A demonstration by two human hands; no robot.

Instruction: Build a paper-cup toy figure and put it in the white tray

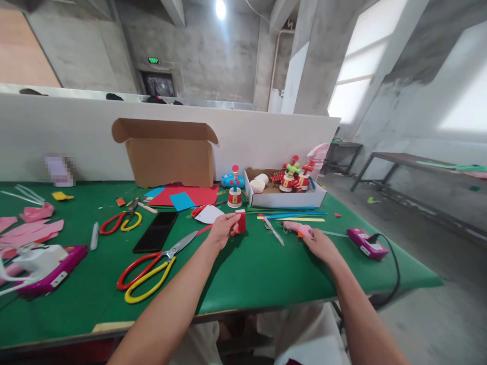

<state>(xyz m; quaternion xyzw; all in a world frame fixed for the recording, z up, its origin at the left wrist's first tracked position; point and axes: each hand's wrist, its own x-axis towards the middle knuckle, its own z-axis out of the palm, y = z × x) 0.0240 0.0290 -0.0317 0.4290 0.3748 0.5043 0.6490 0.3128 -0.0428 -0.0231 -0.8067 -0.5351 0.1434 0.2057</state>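
Note:
My left hand is closed on a small red paper cup just above the green table. Over to the right, my right hand rests on the table with its fingers around the handle of a pink glue gun that lies on its side. A finished red-and-white cup figure stands just behind the cup.
Large red-and-yellow scissors and a black phone lie left of my left hand. A white tray of cup figures and an open cardboard box stand at the back. A magenta power block with a black cable sits at the right edge.

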